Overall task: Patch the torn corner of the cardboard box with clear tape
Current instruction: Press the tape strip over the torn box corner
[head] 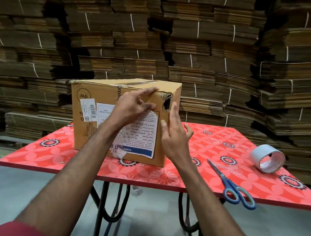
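Cardboard box (122, 117) front face, all print upside down:
- circled mark (84, 95), reads "M6" as seen (inverted "9W").
- large white label (144, 136): table rows "Product Name", "Rated Wattage", "Cat. Ref", "Max Retail Price", "Month & Year"; blue band at bottom with white letters "Crom…", rest hidden by arm.
- small white sticker (89, 109): barcode and QR code, digits too small to read.
- dark letters "rom" running vertically near top edge.
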